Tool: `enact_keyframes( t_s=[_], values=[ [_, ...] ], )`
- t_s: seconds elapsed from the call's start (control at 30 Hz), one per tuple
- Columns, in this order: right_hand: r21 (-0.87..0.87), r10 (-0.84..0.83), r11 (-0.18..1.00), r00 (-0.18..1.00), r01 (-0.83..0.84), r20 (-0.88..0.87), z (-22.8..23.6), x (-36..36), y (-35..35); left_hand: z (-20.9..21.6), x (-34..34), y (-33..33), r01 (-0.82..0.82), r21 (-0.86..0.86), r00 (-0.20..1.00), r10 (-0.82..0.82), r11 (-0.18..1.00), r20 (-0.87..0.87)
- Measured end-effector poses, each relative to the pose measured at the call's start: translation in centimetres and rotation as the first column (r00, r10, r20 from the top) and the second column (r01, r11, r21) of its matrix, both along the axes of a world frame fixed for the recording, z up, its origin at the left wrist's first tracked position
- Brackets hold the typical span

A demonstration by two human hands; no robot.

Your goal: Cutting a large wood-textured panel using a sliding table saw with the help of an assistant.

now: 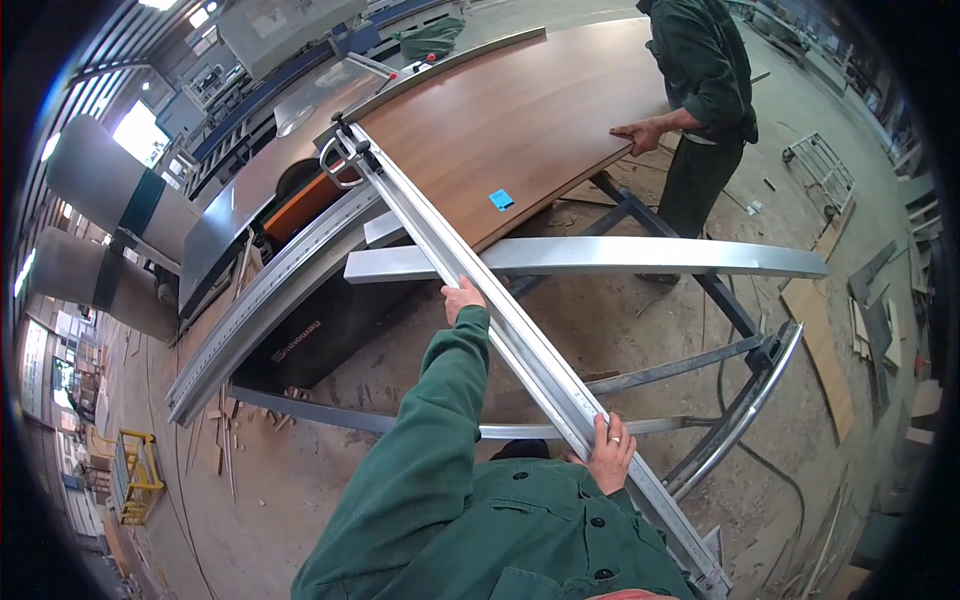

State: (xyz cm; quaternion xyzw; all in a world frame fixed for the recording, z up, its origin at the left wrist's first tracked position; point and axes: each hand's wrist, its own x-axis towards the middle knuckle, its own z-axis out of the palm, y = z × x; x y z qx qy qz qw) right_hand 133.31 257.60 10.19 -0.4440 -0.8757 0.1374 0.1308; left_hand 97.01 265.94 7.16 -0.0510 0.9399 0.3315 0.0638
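Observation:
A long aluminium fence rail [523, 355] runs slantwise from the far left of the brown wood panel [530, 110] down to my right side. My left hand [464, 298] grips its left edge about midway, the fingertips partly hidden. Nearer my body, my right hand [612, 455], with a ring on one finger, is closed over the same rail. At the rail's far end sits a black clamp with a metal loop handle [342, 165]. A small blue label [501, 200] sticks to the panel. Under the rail crosses a silver support bar [640, 256].
At the far right a co-worker in dark green [700, 80] holds the panel's edge with one hand. A curved sliding-table beam [270, 290] lies left, beside an orange saw guard strip [312, 208]. Dust-collector bags [110, 180] stand further left. Wood offcuts [825, 345] and a cable litter the floor.

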Motion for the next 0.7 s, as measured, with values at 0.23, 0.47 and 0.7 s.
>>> enact_keyframes(
  t_s=[0.23, 0.47, 0.7],
  values=[
    [-0.011, -0.007, 1.0, 1.0, 0.006, -0.016, -0.16, 0.07, -0.06, -0.06, 0.06, -0.1, 0.0, -0.002, 1.0, 0.0, 1.0, -0.001],
    [-0.05, 0.004, 0.999, 1.0, -0.004, -0.012, 0.06, 0.06, -0.07, -0.33, -0.23, -0.46, 0.0, 0.008, 1.0, 0.0, 1.0, 0.012],
    [-0.035, 0.003, 0.999, 1.0, -0.004, -0.015, 0.17, 0.08, -0.06, 0.34, 0.17, -0.21, 0.007, 0.018, 1.0, -0.007, 1.0, 0.005]
  ],
)
